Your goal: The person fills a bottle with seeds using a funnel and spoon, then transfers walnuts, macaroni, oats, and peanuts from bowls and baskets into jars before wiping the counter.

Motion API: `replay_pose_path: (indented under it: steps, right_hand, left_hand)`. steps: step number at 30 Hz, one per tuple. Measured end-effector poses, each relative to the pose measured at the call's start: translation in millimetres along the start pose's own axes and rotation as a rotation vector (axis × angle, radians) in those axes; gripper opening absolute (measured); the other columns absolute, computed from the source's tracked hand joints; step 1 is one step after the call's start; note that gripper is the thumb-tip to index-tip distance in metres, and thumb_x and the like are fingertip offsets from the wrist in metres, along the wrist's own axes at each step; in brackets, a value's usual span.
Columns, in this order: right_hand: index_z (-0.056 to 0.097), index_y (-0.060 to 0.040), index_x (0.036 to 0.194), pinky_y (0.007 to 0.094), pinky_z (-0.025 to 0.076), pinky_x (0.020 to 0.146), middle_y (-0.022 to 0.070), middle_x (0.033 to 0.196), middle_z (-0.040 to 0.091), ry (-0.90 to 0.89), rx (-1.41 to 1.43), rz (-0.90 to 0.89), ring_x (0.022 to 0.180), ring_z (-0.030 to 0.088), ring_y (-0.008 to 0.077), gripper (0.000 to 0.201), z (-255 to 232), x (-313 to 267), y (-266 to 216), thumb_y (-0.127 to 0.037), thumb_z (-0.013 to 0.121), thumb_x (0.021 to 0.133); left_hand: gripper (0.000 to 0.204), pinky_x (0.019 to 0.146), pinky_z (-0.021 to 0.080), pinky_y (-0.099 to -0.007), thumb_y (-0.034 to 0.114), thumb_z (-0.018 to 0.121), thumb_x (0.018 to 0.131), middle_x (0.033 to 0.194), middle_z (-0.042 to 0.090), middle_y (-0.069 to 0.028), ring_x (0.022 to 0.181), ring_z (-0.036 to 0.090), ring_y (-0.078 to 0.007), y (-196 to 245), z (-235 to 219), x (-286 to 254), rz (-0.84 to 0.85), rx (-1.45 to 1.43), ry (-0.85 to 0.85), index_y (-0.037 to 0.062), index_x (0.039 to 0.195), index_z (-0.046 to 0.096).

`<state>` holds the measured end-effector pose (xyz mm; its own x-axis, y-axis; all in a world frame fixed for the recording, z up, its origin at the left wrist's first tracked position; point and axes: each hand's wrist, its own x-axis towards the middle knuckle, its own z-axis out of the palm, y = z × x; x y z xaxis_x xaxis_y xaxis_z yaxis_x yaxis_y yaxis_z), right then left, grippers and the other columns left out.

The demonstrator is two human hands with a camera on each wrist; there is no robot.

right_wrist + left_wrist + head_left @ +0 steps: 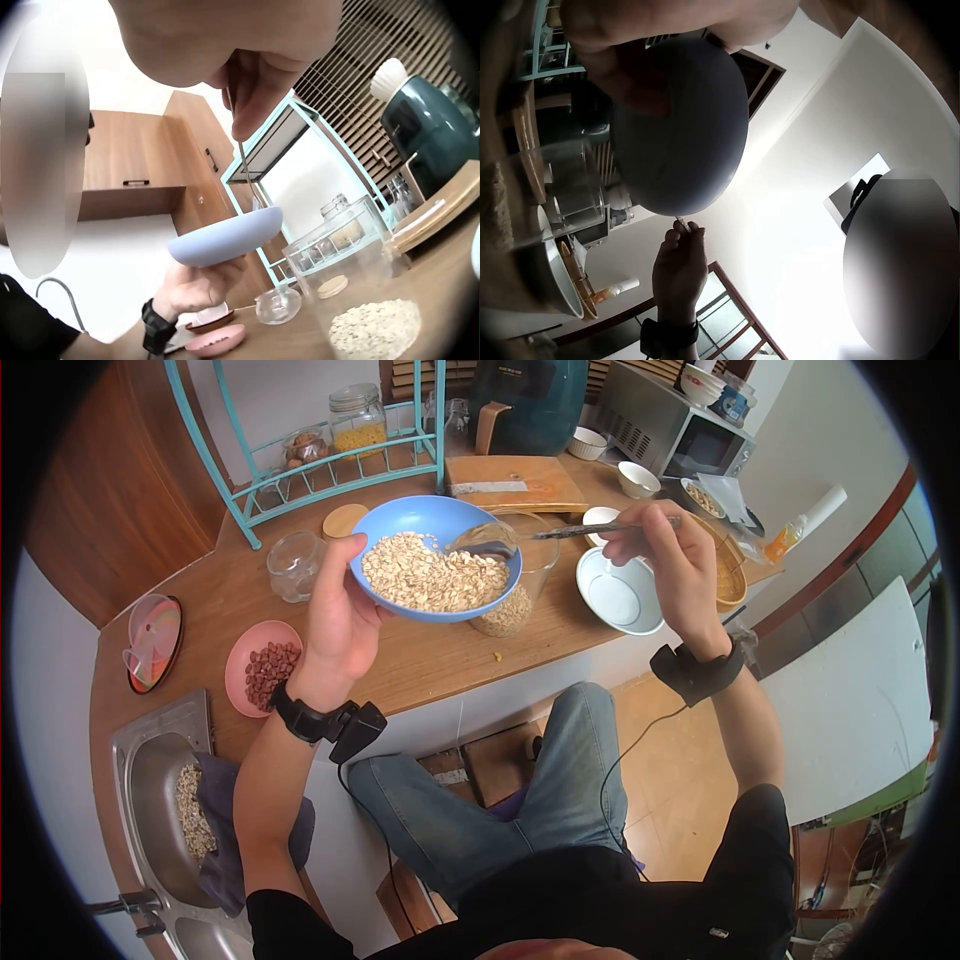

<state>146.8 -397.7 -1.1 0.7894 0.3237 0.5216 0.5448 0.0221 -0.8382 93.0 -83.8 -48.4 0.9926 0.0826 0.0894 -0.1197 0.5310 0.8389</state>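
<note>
Above the counter, my left hand (340, 620) grips a blue bowl (415, 512) by its left side, thumb at the rim. Rolled oats (425, 575) fill much of the bowl. My right hand (675, 565) pinches the handle of a metal spoon (580, 530), whose head lies at the oats by the bowl's right side. Just behind and right of the bowl stands a clear glass jar (540, 565), with more oats at its bottom; the bowl partly hides it in the head view. From the right wrist view, the bowl (226, 238) is slightly tilted beside the jar (319, 259).
A pink bowl (237, 670) of reddish-brown nuts and a small glass jar (296, 565) stand at left. White bowls (620, 595) are at right. Behind are a teal rack (330, 482), a wooden board (530, 480) and a microwave (655, 430). A sink (150, 800) lies front left.
</note>
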Motion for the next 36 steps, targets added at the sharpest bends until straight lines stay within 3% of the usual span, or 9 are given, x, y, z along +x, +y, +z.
replay_pose_path:
  steps: [2,5,16,23,30,34,36]
  right_hand:
    - [0.058,0.0053,0.105,0.0284,0.055,0.074,0.0176,0.092,0.069,-0.007,0.057,0.118,0.079,0.068,0.0176,0.031,2,0,-4,-0.023,0.046,0.104]
    - [0.058,0.0036,0.103,0.0280,0.055,0.073,0.0179,0.092,0.069,0.036,0.170,0.264,0.078,0.067,0.0176,0.030,5,-2,-5,-0.024,0.046,0.103]
    - [0.057,0.0032,0.102,0.0272,0.056,0.076,0.0177,0.094,0.068,0.131,0.405,0.624,0.082,0.068,0.0184,0.026,31,-10,-3,-0.019,0.044,0.101]
    - [0.055,0.0040,0.103,0.0266,0.056,0.078,0.0181,0.097,0.067,0.159,0.424,0.550,0.084,0.067,0.0183,0.025,16,6,2,-0.017,0.042,0.102]
    - [0.055,0.0056,0.105,0.0273,0.056,0.082,0.0186,0.098,0.067,0.308,0.444,0.460,0.089,0.067,0.0210,0.025,-14,14,13,-0.016,0.044,0.101]
    - [0.055,0.0071,0.106,0.0276,0.056,0.082,0.0183,0.096,0.068,0.365,0.243,0.354,0.087,0.068,0.0220,0.027,-18,13,16,-0.018,0.045,0.102]
    - [0.056,0.0073,0.106,0.0281,0.056,0.079,0.0177,0.096,0.068,0.300,0.060,0.279,0.086,0.068,0.0210,0.027,-12,9,13,-0.017,0.045,0.103]
  left_hand:
    - [0.047,0.078,0.054,-0.0290,0.041,0.052,0.093,0.113,0.065,-0.0060,0.102,0.064,-0.0133,-6,-3,2,-0.021,0.053,0.003,0.0054,0.123,0.054]
    - [0.047,0.071,0.054,-0.0263,0.043,0.051,0.094,0.111,0.066,-0.0048,0.097,0.065,-0.0114,-4,1,2,-0.052,0.021,0.012,0.0069,0.123,0.055]
    - [0.051,0.074,0.058,-0.0274,0.046,0.047,0.097,0.113,0.065,-0.0086,0.099,0.067,-0.0134,-4,17,-6,-0.068,0.078,-0.105,0.0039,0.126,0.052]
    - [0.048,0.066,0.058,-0.0242,0.043,0.048,0.096,0.112,0.065,-0.0092,0.093,0.068,-0.0135,-2,13,-4,-0.103,0.026,-0.080,0.0040,0.124,0.052]
    - [0.050,0.072,0.051,-0.0275,0.048,0.050,0.092,0.111,0.065,-0.0045,0.097,0.064,-0.0132,-1,5,2,0.008,0.042,0.097,0.0083,0.123,0.054]
    - [0.049,0.077,0.047,-0.0300,0.049,0.051,0.092,0.112,0.064,-0.0037,0.101,0.062,-0.0139,-2,-1,4,0.005,0.031,0.126,0.0103,0.122,0.054]
    - [0.048,0.079,0.046,-0.0309,0.048,0.051,0.092,0.113,0.063,-0.0039,0.102,0.061,-0.0141,-2,-1,3,0.004,0.034,0.137,0.0106,0.122,0.054]
